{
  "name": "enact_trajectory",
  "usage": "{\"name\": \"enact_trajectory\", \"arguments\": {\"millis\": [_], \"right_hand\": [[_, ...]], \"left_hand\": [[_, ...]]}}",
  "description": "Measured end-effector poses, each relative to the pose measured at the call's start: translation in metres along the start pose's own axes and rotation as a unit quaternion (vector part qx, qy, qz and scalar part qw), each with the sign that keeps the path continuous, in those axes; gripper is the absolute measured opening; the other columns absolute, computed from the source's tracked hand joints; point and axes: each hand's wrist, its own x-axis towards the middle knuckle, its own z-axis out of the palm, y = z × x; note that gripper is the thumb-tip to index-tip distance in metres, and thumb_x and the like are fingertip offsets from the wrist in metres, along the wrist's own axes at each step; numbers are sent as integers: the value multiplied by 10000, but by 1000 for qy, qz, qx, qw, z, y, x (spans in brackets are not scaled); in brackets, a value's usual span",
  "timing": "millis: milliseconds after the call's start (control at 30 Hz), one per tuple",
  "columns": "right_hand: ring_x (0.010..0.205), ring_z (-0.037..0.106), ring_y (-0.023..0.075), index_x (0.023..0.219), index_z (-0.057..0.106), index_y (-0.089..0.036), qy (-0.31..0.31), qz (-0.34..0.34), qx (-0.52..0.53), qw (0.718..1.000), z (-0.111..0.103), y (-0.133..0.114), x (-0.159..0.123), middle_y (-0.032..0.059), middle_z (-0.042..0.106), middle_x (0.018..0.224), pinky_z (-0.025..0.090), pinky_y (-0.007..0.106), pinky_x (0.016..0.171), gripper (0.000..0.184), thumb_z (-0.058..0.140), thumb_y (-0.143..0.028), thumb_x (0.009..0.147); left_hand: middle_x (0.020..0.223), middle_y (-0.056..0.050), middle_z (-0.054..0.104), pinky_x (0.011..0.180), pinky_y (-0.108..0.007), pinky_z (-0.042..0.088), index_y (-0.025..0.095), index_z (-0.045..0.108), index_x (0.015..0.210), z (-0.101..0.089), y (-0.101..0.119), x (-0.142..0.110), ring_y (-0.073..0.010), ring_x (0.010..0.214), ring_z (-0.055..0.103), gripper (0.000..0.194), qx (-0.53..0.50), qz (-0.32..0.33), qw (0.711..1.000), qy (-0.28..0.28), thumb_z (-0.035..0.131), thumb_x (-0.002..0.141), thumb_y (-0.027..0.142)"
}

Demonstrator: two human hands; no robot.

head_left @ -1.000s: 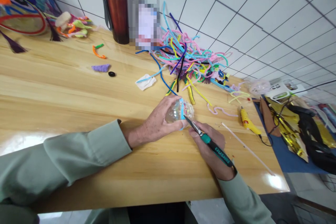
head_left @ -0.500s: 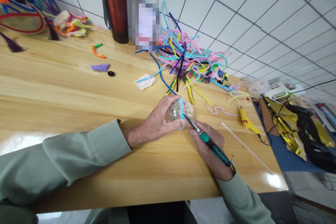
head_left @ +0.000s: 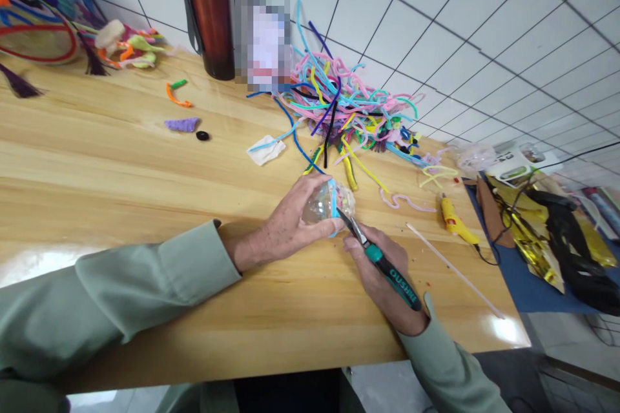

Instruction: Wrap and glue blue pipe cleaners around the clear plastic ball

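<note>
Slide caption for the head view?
Left hand holds a clear container, right hand a utility knife, tip at the blue band.

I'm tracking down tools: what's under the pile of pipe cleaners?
Two yellow-and-green handles poke out from under the near edge of the pile of pipe cleaners. Whatever they join to is covered, as is anything else lying beneath.

Our right hand (head_left: 374, 276) turns the black-and-green tool (head_left: 397, 279) slightly, handle angling more toward us | our view drifts slightly right
</note>
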Motion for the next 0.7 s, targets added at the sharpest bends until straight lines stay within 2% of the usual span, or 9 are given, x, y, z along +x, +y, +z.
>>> {"name": "enact_trajectory", "arguments": {"millis": [233,467,700], "right_hand": [[807,842,233,1070,800,-242,-10,20,-30,999,-2,-3,0,54,879,953,671,314,743,156,669,-295,1005],[745,821,227,918,789,-263,-15,41,-34,998,-2,-6,1,39,857,851,665,315,744,174,651,-326,1004],[736,814,210,874,760,-260,-11,32,-26,999,-2,-6,1,26,857,846,656,299,740,175,643,-302,996]], "left_hand": [[1479,-148,572,1228,-521,497,256,470,1545,0,-2,0,-309,1417,578,646,9,21,1000,-2,766,991,409],[1478,-138,585,1226,-537,501,272,477,1548,0,-2,0,-317,1415,581,647,13,19,1000,1,770,988,412],[1476,-141,586,1226,-519,505,265,479,1550,-1,-2,0,-308,1413,585,648,10,19,1000,-4,765,991,425]]}}
